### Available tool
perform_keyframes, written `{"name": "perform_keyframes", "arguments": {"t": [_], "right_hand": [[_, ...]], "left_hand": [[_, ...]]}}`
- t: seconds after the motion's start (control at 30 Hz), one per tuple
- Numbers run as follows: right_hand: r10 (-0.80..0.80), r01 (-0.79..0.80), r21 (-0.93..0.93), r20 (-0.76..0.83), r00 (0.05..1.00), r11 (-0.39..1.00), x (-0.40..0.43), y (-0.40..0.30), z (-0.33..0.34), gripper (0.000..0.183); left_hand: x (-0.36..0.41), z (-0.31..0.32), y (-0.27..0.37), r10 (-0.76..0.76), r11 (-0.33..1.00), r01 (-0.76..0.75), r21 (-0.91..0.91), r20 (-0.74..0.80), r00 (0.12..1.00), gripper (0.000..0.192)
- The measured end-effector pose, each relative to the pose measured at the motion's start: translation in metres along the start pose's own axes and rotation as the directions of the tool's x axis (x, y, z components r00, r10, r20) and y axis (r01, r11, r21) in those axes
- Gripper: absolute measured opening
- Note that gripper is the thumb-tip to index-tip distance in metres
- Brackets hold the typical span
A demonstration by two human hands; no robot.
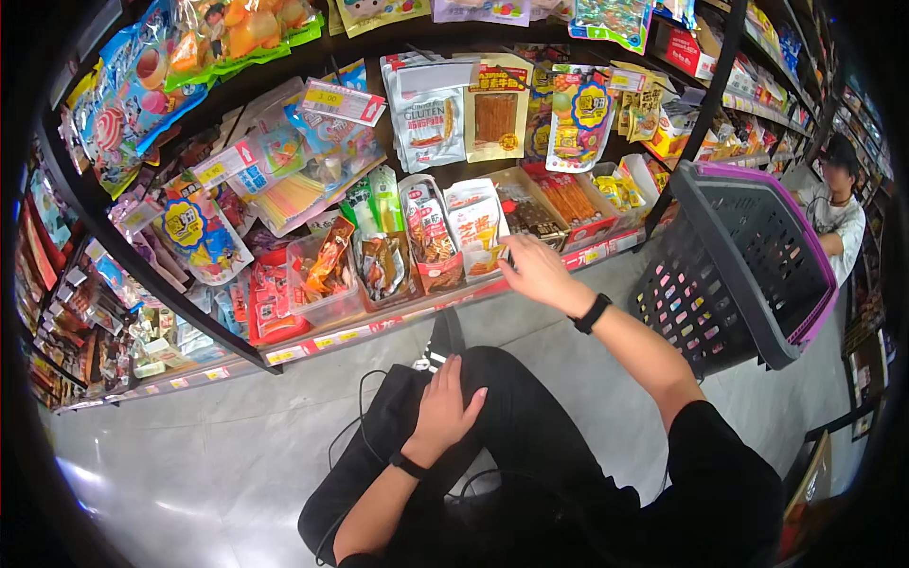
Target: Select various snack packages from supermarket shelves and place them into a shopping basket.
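Observation:
My right hand (537, 272) reaches out to the shelf's lower front edge, thumb and forefinger parted and nothing seen between them. Its fingertips are at the right edge of a white snack packet (471, 220); whether they touch it is unclear. Just behind the hand is an open carton of dark-wrapped snacks (529, 211). Left of the white packet stand a red-and-white snack pouch (428, 227) and a carton of brown vacuum packs (383, 263). My left hand (442, 408) lies empty on my bent knee, thumb spread from the fingers.
A grey shopping basket with a purple handle (770, 206) is at my right. A person in a white top (845, 213) is beyond it. Bagged snacks such as a gluten pouch (426, 117) hang above. A dark shelf upright (153, 263) slants at left. A cable (361, 405) runs by my leg.

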State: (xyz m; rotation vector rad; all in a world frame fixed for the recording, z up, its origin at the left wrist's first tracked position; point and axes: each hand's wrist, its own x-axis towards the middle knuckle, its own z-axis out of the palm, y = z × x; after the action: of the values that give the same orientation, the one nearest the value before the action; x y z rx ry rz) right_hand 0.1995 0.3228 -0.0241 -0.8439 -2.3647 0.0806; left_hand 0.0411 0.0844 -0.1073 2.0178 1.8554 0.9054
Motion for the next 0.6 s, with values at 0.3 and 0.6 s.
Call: {"name": "perform_keyframes", "arguments": {"t": [0.3, 0.6], "right_hand": [[0.123, -0.125, 0.003, 0.144, 0.982, 0.992, 0.094, -0.001, 0.074, 0.028], [0.230, -0.280, 0.164, 0.271, 0.935, 0.946, 0.120, -0.048, 0.118, 0.026]], "left_hand": [[0.019, 0.016, -0.014, 0.043, 0.997, -0.041, -0.062, 0.028, 0.999, 0.074], [0.011, 0.022, -0.025, 0.071, 0.992, -0.072, -0.106, -0.008, 0.997, 0.072]]}}
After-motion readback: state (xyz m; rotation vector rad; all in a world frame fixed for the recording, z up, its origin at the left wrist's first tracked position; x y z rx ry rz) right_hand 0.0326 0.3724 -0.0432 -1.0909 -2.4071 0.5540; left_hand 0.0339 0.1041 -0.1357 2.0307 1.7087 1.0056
